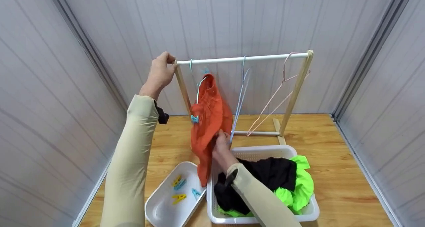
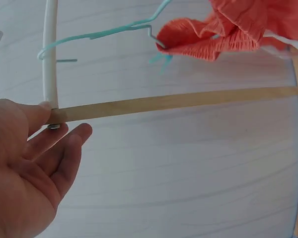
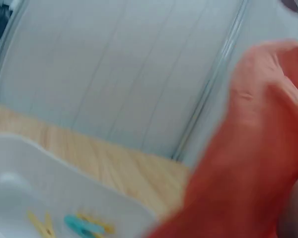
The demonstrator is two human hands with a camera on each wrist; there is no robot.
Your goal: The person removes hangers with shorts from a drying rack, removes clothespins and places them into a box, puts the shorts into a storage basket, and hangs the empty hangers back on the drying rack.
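Note:
An orange garment point(image 1: 212, 120) with a gathered edge hangs from a light-blue hanger point(image 1: 198, 91) at the left of a small drying rack point(image 1: 232, 60). One blue clothespin point(image 1: 195, 119) clips its front edge; another blue clothespin point(image 1: 206, 70) shows at its top. My left hand point(image 1: 162, 71) pinches the rack's upper left corner, thumb and fingers around the wooden post's end point(image 2: 57, 116). Lower down, my right hand point(image 1: 223, 147) holds the orange cloth by its right side, its fingertips partly hidden in the folds. Blurred orange cloth fills the right of the right wrist view.
A blue hanger point(image 1: 239, 101) and a pink hanger point(image 1: 270, 107) hang bare on the rack. Below, a white basket point(image 1: 265, 149) holds black and bright green clothes. Beside it, a white tray point(image 1: 162, 213) contains several yellow and blue clothespins. Pale panel walls point(image 1: 212, 24) enclose the wooden surface.

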